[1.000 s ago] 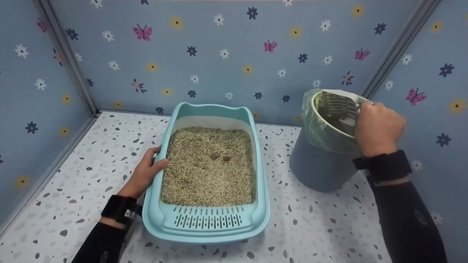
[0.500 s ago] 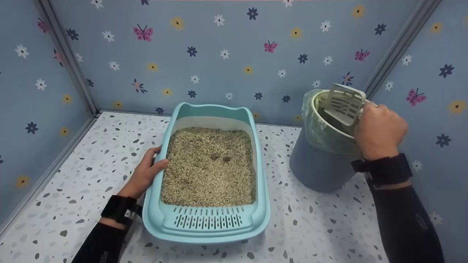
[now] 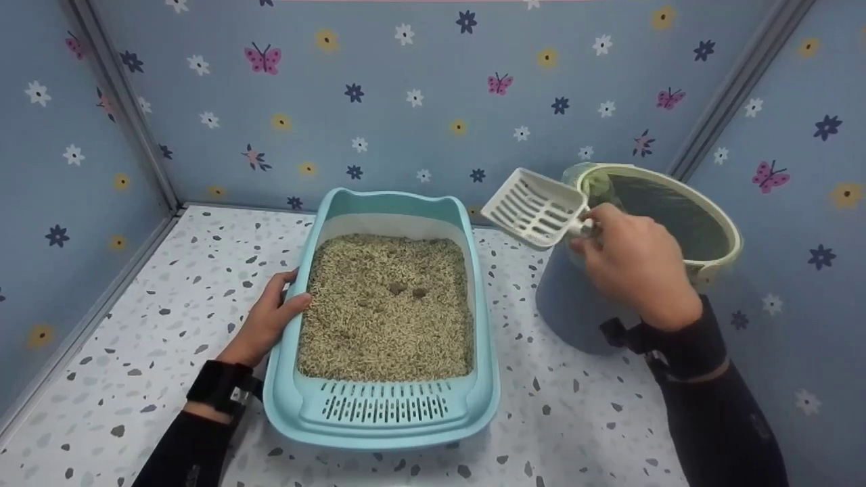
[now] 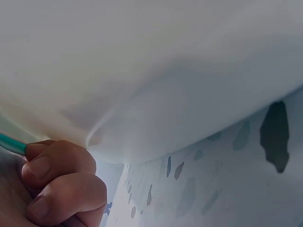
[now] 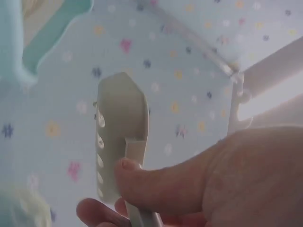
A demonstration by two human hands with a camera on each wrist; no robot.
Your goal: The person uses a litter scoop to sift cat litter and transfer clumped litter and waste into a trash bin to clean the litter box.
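A light-blue litter tray [image 3: 488,379] holds tan granular litter [image 3: 385,325] with two dark clumps near its middle. My left hand [image 3: 267,321] grips the tray's left rim, thumb over the edge; in the left wrist view its curled fingers [image 4: 68,182] lie under the rim beside the pale tray wall [image 4: 165,109]. With my right hand [image 3: 639,264] I hold a whitish slotted scoop [image 3: 538,206] by its handle, in the air between tray and bin. The right wrist view shows the thumb [image 5: 158,187] pressed on the handle of the scoop [image 5: 122,111], seen side-on.
Just behind and beneath my right hand stands a blue-grey bin [image 3: 575,304] with a pale rim and a translucent green liner [image 3: 663,203]. Patterned blue panels [image 3: 406,81] enclose the speckled white surface [image 3: 169,304] at the back and both sides.
The right hand has brought the scoop out from over the bin and leftward, toward the tray, its slotted face turned up. My left hand and the tray have stayed put.
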